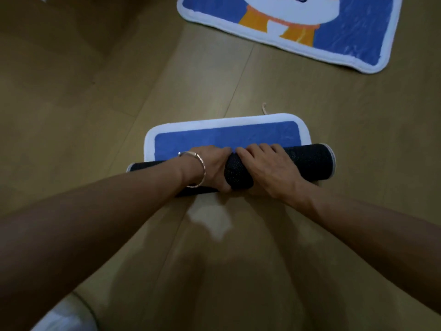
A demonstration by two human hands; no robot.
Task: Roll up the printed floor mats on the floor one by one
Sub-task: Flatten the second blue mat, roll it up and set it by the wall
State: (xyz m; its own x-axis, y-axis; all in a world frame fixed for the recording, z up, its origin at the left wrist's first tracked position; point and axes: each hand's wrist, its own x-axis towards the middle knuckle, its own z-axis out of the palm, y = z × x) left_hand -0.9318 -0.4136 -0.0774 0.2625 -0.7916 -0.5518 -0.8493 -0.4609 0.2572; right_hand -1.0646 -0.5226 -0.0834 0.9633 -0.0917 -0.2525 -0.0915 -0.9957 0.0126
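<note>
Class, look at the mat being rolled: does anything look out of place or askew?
One small thing: a pale loose cord pokes out past the far white border of the half-rolled mat. The roll itself looks fairly straight.

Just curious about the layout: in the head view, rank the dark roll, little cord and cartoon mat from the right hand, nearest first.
1. Dark roll, gripped under the right hand.
2. Little cord, just past the unrolled blue strip.
3. Cartoon mat, flat, far upper right.
</note>
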